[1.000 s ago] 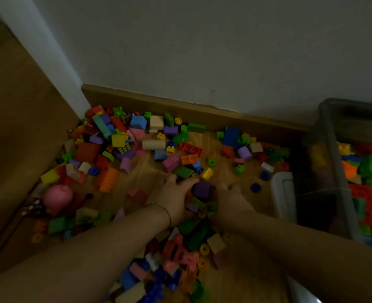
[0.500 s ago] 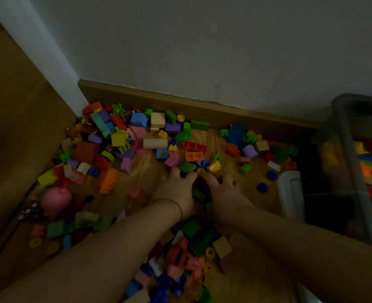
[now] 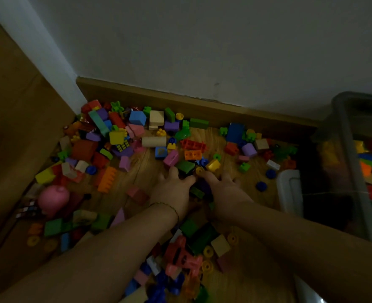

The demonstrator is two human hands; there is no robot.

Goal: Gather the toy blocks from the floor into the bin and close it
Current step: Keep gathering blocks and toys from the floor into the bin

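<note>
Toy blocks (image 3: 197, 192) lie between left hand (image 3: 172, 192) and right hand (image 3: 227, 190), under their spread fingers (image 3: 173, 172).

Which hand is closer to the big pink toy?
Left. The left hand sits to the right of the pink toy; the right hand is farther right still, beside the left hand.

Wooden floor (image 3: 145, 173) strewn with toy blocks (image 3: 192, 154); clear bin (image 3: 351, 136) stands at right.

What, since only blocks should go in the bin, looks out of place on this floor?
A rounded pink toy lies among the blocks on the left; it is no block. A small colour-tiled puzzle cube sits farther back, beside a yellow block.
</note>
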